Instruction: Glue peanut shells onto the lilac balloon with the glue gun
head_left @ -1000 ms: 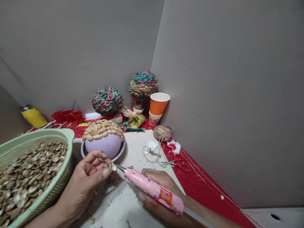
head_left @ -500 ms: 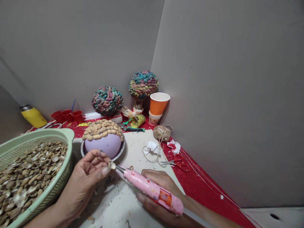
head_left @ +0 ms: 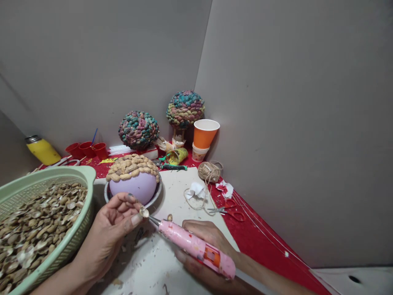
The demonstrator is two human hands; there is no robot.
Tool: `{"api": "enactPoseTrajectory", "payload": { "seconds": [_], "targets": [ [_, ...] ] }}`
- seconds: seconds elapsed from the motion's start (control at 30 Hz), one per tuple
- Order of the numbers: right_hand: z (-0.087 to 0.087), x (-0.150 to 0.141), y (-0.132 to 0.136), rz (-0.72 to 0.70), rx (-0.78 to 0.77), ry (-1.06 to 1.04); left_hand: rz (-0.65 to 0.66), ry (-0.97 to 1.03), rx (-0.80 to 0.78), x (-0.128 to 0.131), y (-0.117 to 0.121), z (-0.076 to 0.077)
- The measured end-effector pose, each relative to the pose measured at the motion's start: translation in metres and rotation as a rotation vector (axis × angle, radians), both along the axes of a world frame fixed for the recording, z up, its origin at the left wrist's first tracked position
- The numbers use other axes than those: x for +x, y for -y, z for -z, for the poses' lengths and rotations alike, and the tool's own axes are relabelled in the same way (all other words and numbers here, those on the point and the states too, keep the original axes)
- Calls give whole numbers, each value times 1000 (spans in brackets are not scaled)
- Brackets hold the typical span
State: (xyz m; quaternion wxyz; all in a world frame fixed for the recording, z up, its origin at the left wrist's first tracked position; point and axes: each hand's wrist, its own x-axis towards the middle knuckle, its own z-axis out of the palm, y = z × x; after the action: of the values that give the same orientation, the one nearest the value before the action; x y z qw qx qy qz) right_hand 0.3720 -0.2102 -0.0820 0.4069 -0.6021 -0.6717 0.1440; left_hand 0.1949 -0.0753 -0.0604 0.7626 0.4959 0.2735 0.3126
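Note:
Between thumb and fingertips, my left hand (head_left: 115,229) pinches a peanut shell half (head_left: 144,212) with its hollow side showing. My right hand (head_left: 208,246) is wrapped round a pink glue gun (head_left: 190,242); its metal nozzle points left and meets the shell's edge, or nearly so. Just behind the left hand, a lilac balloon (head_left: 133,189) sits in a round metal bowl (head_left: 158,196). Rows of peanut shells (head_left: 132,167) cover the balloon's upper part, and its lower side is bare. A green basket (head_left: 89,196) full of shell halves stands at the left.
Two balls covered in coloured shells (head_left: 138,130) stand at the back. Beside them are an orange cup (head_left: 205,135), red cups (head_left: 100,151), pliers (head_left: 174,167) and a yellow bottle (head_left: 43,150). Twine (head_left: 209,172) and red scissors (head_left: 235,215) lie to the right on board and red cloth.
The glue gun and my right hand have shifted very slightly left. My left hand keeps the shell at the nozzle, almost in the same place.

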Motion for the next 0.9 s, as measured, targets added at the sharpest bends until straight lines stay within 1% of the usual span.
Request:
{"api": "enactPoseTrajectory", "payload": {
  "seconds": [0.2, 0.33, 0.57, 0.77, 0.9],
  "targets": [
    [0, 1, 0, -33, 19, -16, 0, -8, 0, 1, 0, 0],
    [3, 1, -1, -22, 54, 1, -8, -4, 1, 2, 0, 1],
    [1, 0, 1, -20, 19, -22, 11, -20, 14, 0, 2, 6],
    [3, 0, 1, -39, -5, -2, 24, -41, 37, 2, 1, 9],
    [5, 1, 1, -55, 39, 24, 30, -50, 52, 1, 1, 11]
  ]
}}
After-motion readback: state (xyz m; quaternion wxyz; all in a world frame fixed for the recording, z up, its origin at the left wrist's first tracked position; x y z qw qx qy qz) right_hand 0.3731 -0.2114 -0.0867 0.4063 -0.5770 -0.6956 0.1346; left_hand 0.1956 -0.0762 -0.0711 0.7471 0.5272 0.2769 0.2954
